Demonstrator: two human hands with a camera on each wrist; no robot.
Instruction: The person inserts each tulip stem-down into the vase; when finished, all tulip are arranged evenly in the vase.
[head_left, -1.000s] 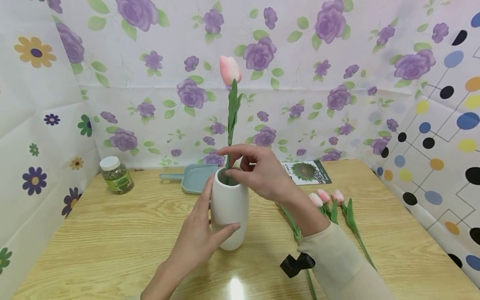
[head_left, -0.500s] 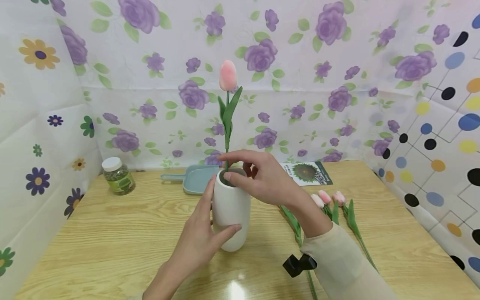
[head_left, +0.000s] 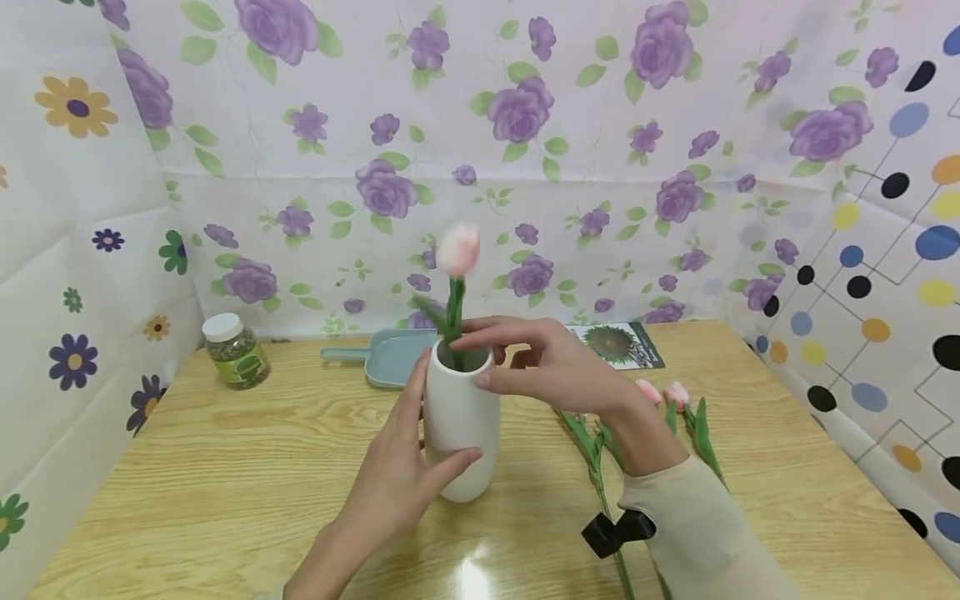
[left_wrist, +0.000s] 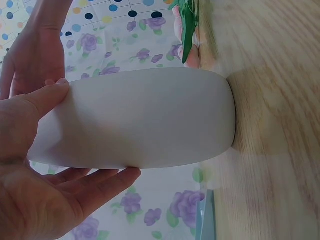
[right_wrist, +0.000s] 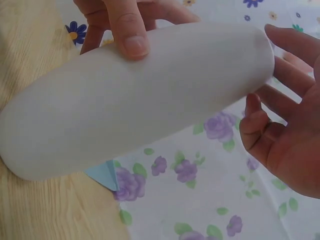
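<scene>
A white vase stands upright on the wooden table. My left hand grips its side, thumb across the front and fingers round the left; in the left wrist view the thumb and fingers span the vase wall. A pink and white tulip, its head blurred, rises from the vase mouth, stem inside and leaves at the rim. My right hand is at the mouth, its fingers loosely spread, the index fingertip by the tulip's leaves and the thumb tip at the rim. The lower stem is hidden inside the vase.
Several tulips lie on the table to the right, partly under the right forearm. Behind the vase lies a blue-grey dustpan. A white-lidded jar stands back left, and a sunflower-printed packet back right. Patterned cloths surround the table.
The tulip has dropped well down into the vase and its leaves now reach the rim. My right fingers have loosened from the stem and shifted slightly right. The left hand keeps its grip.
</scene>
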